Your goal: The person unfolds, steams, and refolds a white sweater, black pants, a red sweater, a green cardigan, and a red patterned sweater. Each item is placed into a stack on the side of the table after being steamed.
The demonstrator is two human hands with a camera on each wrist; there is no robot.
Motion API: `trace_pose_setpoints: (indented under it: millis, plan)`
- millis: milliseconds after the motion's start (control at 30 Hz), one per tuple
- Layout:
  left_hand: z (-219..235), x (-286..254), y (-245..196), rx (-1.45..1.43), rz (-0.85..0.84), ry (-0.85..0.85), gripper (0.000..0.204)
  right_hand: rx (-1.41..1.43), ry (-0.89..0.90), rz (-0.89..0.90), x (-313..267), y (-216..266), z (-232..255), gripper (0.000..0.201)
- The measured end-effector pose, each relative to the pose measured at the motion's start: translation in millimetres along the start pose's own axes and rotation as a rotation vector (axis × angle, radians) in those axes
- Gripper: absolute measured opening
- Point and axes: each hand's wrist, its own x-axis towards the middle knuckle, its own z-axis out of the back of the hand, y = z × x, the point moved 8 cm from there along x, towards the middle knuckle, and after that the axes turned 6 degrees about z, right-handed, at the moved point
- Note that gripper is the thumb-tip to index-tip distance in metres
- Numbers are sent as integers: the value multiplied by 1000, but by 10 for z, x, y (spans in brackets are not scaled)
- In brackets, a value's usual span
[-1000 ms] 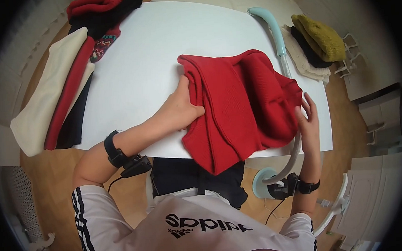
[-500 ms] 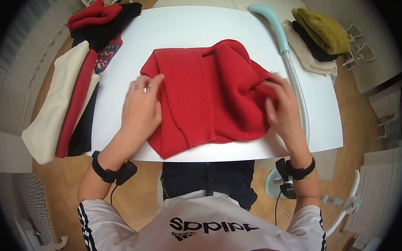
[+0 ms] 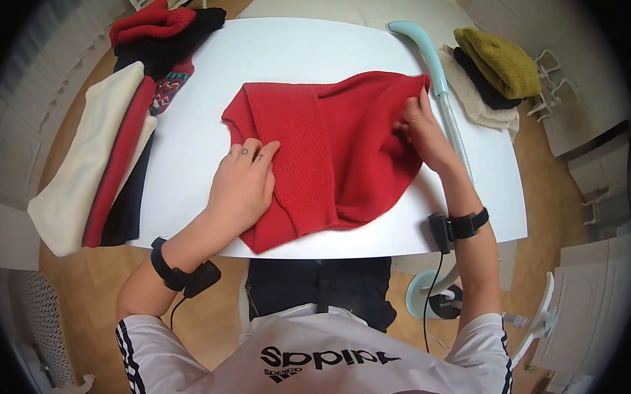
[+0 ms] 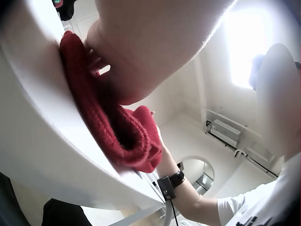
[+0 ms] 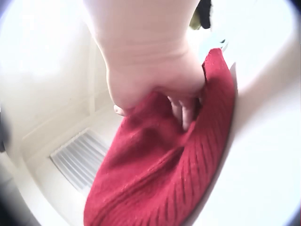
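Observation:
A red ribbed knit sweater (image 3: 292, 162) lies partly folded on the white table (image 3: 186, 175), a wide band of it turned over on the left. My left hand (image 3: 240, 183) rests over that left band, its fingers bent on the knit. At the far right corner, my right hand (image 3: 426, 130) grips the edge, lifting the cloth into a hollow. In the right wrist view, several fingertips (image 5: 184, 110) reach into a fold of the sweater (image 5: 155, 165). The left wrist view shows the rolled near edge of the sweater (image 4: 113, 136) under the left hand.
Cream, red and dark folded clothes (image 3: 92, 159) overhang the table's left edge, with a red and black heap (image 3: 164, 34) behind them. On the right lie a pale-blue handle (image 3: 426, 52) with a hose and a mustard knit pile (image 3: 501, 62). A round base (image 3: 419, 291) stands on the floor.
The sweater went from hanging over the front edge to lying farther back and left. My left hand moved left, then onto the band; my right hand moved up to the far right corner.

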Motion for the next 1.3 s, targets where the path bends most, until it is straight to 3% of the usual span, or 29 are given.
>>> trace_pose_setpoints:
  millis: [67,133,167,233,267,333,367,467,533,633,700,733,800,867,933,967,1000,1067,1200,1233,1300]
  plan:
    - [31,-15,-6,-8,5,13,37,353,169,-13,-94,135,-83,71]
    - [33,-21,-5,-18,4,29,37,-36,171,-51,-215,167,109,53]
    - [35,-23,4,-29,7,27,36,-40,171,-51,-260,239,158,53]
    - [50,-23,19,-44,4,30,36,-400,194,-145,-352,260,277,37]
    - [69,-18,29,-73,18,38,35,-402,189,-147,-366,240,347,37]
    - [82,-8,30,-109,23,49,34,-109,67,-26,-382,294,522,32]
    - [89,-5,38,-114,27,49,34,-111,56,-27,-414,296,544,32]
    - [82,4,46,-113,30,59,33,19,118,27,-482,342,405,60]
    - [83,12,54,-105,37,67,33,-206,270,97,-548,430,191,83]
    - [85,10,57,-118,32,66,33,-336,281,-17,-528,355,281,70]
    - [90,6,53,-115,39,61,33,-408,354,-230,-577,371,355,51]
    - [85,5,47,-119,34,62,33,-409,349,-232,-600,430,386,51]
    - [81,11,64,-106,46,66,33,-614,311,-405,-695,389,534,40]
    - [89,24,68,-107,34,60,32,-687,331,-397,-777,389,527,41]
    - [93,28,68,-108,29,52,32,-1052,80,-413,-808,461,713,33]
    - [88,33,72,-112,39,55,32,-1052,-68,-121,-793,531,715,28]
    - [87,33,71,-113,44,62,32,-1049,-67,-122,-776,549,627,28]
    - [89,37,50,-111,47,67,32,-831,-62,249,-677,812,170,24]
    - [135,46,101,-190,46,56,34,-799,368,327,-310,670,-638,23]
    - [136,54,131,-178,55,49,34,-790,375,341,-174,617,-720,23]
    - [77,69,358,-587,275,24,37,-953,552,389,52,416,-979,28]
